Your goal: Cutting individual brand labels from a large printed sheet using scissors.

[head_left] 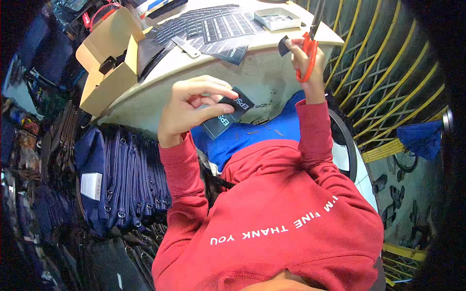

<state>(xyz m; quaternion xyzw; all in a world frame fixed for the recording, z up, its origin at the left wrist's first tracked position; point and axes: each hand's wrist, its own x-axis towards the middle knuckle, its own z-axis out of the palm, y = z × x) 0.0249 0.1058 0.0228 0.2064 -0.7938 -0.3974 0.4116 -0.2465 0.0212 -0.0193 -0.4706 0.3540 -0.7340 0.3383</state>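
My left hand (187, 104) is raised in front of the table's near edge. Its thumb and fingers pinch small black labels with white print: one label (245, 103) sits at the fingertips, and another label (217, 127) hangs below it. Farther right, my right hand (310, 65) has its fingers round the red-orange handles of a pair of scissors (305, 76), whose dark blades point up and away. A small dark piece (283, 47) also sticks out from the fingertips of that hand. Printed black label sheets (230, 26) lie spread over the table beyond both hands.
The white table (327, 38) carries a shallow white tray (276, 20) and a flat pale strip (186, 47). An open cardboard box (99, 89) stands at the left. Navy straps and fabric (119, 165) are stacked below it. A yellow-barred folding gate (383, 63) lines the right.
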